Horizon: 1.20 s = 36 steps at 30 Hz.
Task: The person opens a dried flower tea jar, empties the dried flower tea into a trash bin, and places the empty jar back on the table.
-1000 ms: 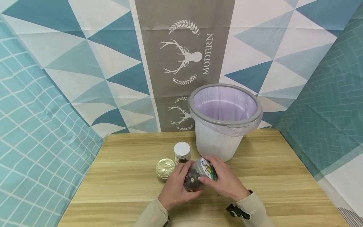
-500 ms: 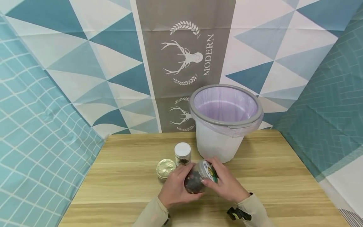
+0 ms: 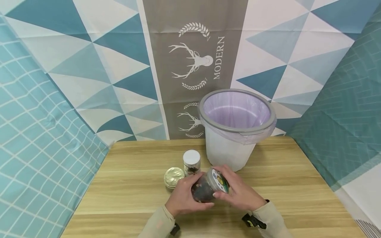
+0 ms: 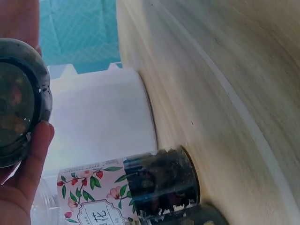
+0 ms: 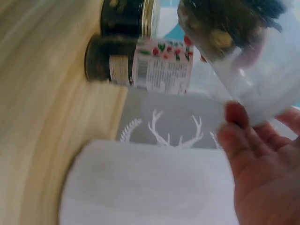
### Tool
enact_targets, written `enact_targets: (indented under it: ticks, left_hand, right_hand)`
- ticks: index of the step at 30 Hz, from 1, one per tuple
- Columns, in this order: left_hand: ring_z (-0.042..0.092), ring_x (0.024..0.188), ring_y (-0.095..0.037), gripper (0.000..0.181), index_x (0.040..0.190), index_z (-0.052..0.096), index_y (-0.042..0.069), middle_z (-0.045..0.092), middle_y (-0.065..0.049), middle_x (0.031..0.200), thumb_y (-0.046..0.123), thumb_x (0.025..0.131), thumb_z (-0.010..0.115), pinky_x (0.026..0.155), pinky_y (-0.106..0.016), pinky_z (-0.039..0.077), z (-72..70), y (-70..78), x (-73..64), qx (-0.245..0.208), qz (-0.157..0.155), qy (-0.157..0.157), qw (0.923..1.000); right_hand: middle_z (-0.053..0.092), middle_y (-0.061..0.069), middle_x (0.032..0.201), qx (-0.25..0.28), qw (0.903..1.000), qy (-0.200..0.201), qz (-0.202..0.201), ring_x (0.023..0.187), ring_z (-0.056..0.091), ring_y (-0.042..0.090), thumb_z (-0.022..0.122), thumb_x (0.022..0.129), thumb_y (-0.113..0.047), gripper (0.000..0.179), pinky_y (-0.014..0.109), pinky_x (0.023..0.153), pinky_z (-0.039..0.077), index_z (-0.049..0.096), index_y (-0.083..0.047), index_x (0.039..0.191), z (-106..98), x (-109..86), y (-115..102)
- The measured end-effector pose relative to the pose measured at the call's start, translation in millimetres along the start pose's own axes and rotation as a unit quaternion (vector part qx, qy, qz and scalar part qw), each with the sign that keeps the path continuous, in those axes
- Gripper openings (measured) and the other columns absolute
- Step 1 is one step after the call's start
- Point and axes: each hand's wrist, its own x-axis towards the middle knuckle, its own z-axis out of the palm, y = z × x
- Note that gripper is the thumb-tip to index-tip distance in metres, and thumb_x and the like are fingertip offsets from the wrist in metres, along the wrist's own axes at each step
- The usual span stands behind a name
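A clear jar (image 3: 202, 190) with dark dried contents is held tilted on its side above the table, its lid end to the right. My left hand (image 3: 185, 197) grips the jar's body near the base; in the left wrist view the jar's round bottom (image 4: 14, 103) faces the camera. Fingers and thumb of my right hand (image 3: 239, 193) grip the lid (image 3: 220, 181), which carries a printed label. Just behind the hands stands a white-capped jar (image 3: 191, 158) with a pink floral label (image 5: 164, 61). Beside it is a gold-lidded jar (image 3: 174, 177).
A white bin (image 3: 227, 148) with a grey rim and a purple liner stands at the back, behind the right hand. The wooden table (image 3: 128, 195) meets patterned cloths (image 3: 119, 66) at the back and sides.
The jar has tipped a little further onto its side, and its dark contents have shifted. My right hand and wrist have moved slightly right. The other jars and the bin stay put.
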Motion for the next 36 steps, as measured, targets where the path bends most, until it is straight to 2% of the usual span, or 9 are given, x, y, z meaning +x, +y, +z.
enact_targets:
  ticks: [4, 6, 10, 14, 21, 25, 29, 36]
  left_hand:
    - [0.068, 0.102, -0.005, 0.080, 0.135, 0.062, 0.023, 0.073, 0.006, 0.120, 0.059, 0.069, 0.088, 0.085, -0.025, 0.058, -0.8, 1.1, 0.7, 0.019, -0.007, -0.003, 0.9998]
    - [0.068, 0.103, -0.006, 0.081, 0.136, 0.062, 0.022, 0.072, 0.006, 0.120, 0.059, 0.069, 0.088, 0.086, -0.025, 0.058, -1.7, 1.6, 1.2, 0.020, -0.009, -0.008, 0.9997]
    - [0.069, 0.104, -0.006, 0.082, 0.136, 0.062, 0.019, 0.073, 0.004, 0.121, 0.057, 0.069, 0.089, 0.087, -0.025, 0.059, -4.1, 2.0, 1.5, 0.016, -0.010, -0.016, 0.9997]
    - [0.069, 0.103, -0.007, 0.083, 0.136, 0.063, 0.017, 0.074, 0.001, 0.120, 0.057, 0.069, 0.090, 0.086, -0.025, 0.059, -5.7, 2.0, 1.3, 0.021, 0.005, -0.017, 0.9996]
    - [0.069, 0.102, -0.007, 0.084, 0.137, 0.062, 0.019, 0.073, 0.002, 0.121, 0.055, 0.067, 0.091, 0.086, -0.025, 0.059, -6.1, -0.3, 1.2, 0.015, 0.013, -0.029, 0.9994]
    - [0.068, 0.101, -0.007, 0.084, 0.136, 0.062, 0.017, 0.073, 0.002, 0.120, 0.056, 0.067, 0.091, 0.086, -0.025, 0.059, -6.0, -1.1, 0.3, 0.022, 0.013, -0.025, 0.9994]
    - [0.069, 0.102, -0.007, 0.084, 0.136, 0.063, 0.017, 0.074, 0.002, 0.119, 0.056, 0.067, 0.090, 0.086, -0.025, 0.059, -5.9, -1.8, -0.5, 0.025, 0.008, -0.022, 0.9994]
    - [0.068, 0.105, -0.007, 0.084, 0.138, 0.061, 0.021, 0.072, 0.004, 0.124, 0.055, 0.066, 0.091, 0.088, -0.027, 0.059, -6.6, -2.2, 0.3, 0.018, -0.003, -0.030, 0.9994]
  right_hand:
    - [0.056, -0.003, 0.127, -0.027, 0.9995, 0.016, 0.002, 0.097, 0.055, 0.003, 0.052, 0.096, -0.071, 0.078, 0.029, 0.077, 0.054, 0.042, -0.022, 0.157, -7.3, -2.6, 0.1]
    - [0.057, -0.004, 0.122, -0.037, 0.9990, 0.023, 0.003, 0.091, 0.054, 0.002, 0.056, 0.097, -0.066, 0.073, 0.027, 0.073, 0.053, 0.047, -0.021, 0.153, -9.7, -2.8, -0.9]
    - [0.056, -0.011, 0.116, -0.042, 0.9987, 0.017, 0.026, 0.085, 0.053, 0.000, 0.073, 0.093, -0.049, 0.060, 0.022, 0.071, 0.051, 0.055, -0.024, 0.146, -12.0, -2.0, -5.2]
    - [0.056, -0.010, 0.120, -0.042, 0.9988, -0.001, 0.024, 0.091, 0.055, 0.001, 0.078, 0.091, -0.040, 0.061, 0.024, 0.076, 0.053, 0.055, -0.024, 0.145, -14.2, -2.1, -7.8]
    - [0.053, -0.006, 0.136, -0.014, 0.9992, -0.036, -0.006, 0.104, 0.056, 0.005, 0.080, 0.090, -0.040, 0.074, 0.034, 0.088, 0.057, 0.046, -0.024, 0.154, -20.2, -3.8, -6.5]
    - [0.051, -0.005, 0.141, -0.003, 0.9992, -0.040, -0.009, 0.109, 0.058, 0.006, 0.080, 0.090, -0.039, 0.076, 0.037, 0.092, 0.057, 0.044, -0.025, 0.156, -19.8, -5.1, -4.5]
    - [0.055, -0.005, 0.135, -0.026, 0.9994, -0.024, -0.001, 0.104, 0.058, 0.005, 0.078, 0.091, -0.040, 0.075, 0.034, 0.087, 0.057, 0.045, -0.022, 0.156, -19.1, -5.3, -4.3]
    - [0.057, -0.011, 0.115, -0.054, 0.9975, -0.015, 0.044, 0.088, 0.057, 0.002, 0.078, 0.090, -0.048, 0.071, 0.026, 0.075, 0.054, 0.053, -0.021, 0.150, -18.5, -3.1, -12.0]
